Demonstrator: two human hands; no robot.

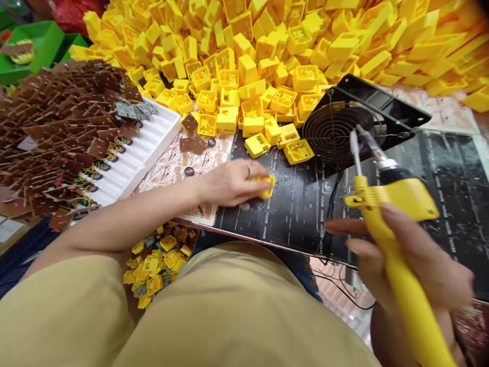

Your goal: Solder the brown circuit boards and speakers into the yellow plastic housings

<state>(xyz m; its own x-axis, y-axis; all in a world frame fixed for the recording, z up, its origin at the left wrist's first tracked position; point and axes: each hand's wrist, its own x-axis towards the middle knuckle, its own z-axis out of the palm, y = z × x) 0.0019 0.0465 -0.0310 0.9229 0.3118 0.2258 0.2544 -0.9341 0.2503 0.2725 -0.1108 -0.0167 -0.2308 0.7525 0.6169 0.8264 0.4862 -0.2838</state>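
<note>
My left hand [235, 182] rests over the black bench mat [290, 219] with its fingers closed round a small yellow plastic housing [269, 187]. Most of that housing is hidden by the fingers. On the right, my right hand [412, 260], slightly blurred, grips a yellow soldering gun [405, 199]. Its metal tip points up and away, in front of a black fan [336, 132] with a round wire guard. Several loose yellow housings [257, 145] lie on the mat just beyond my left hand.
A large heap of yellow housings [244, 41] covers the back. Brown circuit boards [57, 137] with wires are piled on a white ribbed tray [141, 148] at left. Green bins [49, 46] stand behind it. More housings [160, 260] lie below the bench edge. A cable [330, 214] crosses the mat.
</note>
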